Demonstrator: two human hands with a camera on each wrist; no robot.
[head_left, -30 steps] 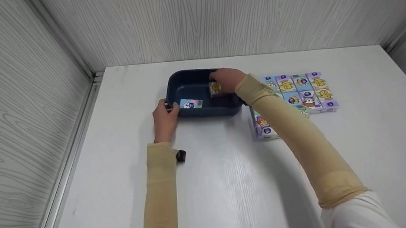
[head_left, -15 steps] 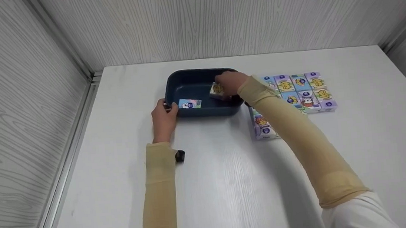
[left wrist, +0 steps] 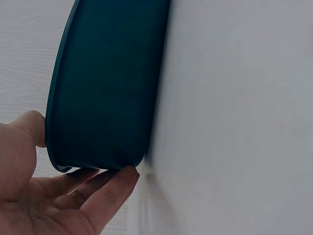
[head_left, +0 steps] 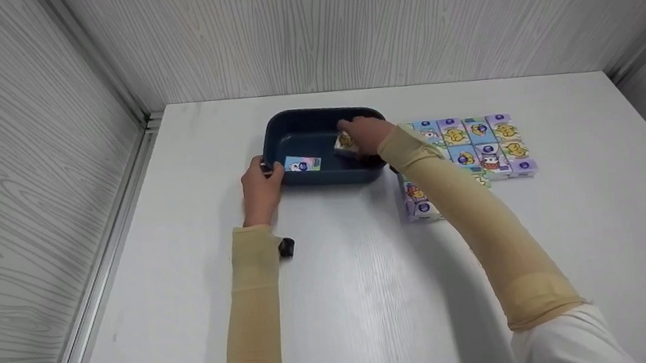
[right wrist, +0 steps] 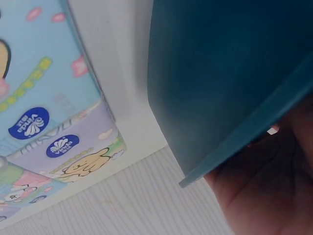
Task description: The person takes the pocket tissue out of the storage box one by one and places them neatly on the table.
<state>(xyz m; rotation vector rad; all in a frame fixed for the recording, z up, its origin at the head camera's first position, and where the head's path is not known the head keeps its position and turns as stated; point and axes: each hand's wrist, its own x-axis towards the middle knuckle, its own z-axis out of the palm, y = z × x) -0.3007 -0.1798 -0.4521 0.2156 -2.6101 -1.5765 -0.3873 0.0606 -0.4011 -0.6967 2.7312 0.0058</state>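
A dark blue plastic bin (head_left: 322, 178) stands near the back of the white table. My left hand (head_left: 262, 192) holds its left end, thumb at the rim and fingers against the outer wall, as the left wrist view shows. Inside the bin, my right hand (head_left: 368, 134) grips a small tissue pack (head_left: 344, 145) by its right side; the fingertips are mostly hidden. Another tissue pack (head_left: 303, 164), blue and pink, lies flat along the bin's front wall. In the right wrist view the bin wall (right wrist: 220, 88) covers most of the right hand (right wrist: 271, 186).
Right of the bin, several Vinda tissue packs (head_left: 489, 156) lie close together in rows, partly under my right forearm. A wood-grain panel (head_left: 309, 34) rises behind the table, with another (head_left: 14, 235) along the left. A black wrist device (head_left: 287, 248) shows beside the left sleeve.
The right hand has shifted slightly right and down within the bin, with the tissue pack turning a little in its grip. The left hand and the bin stay nearly in place.
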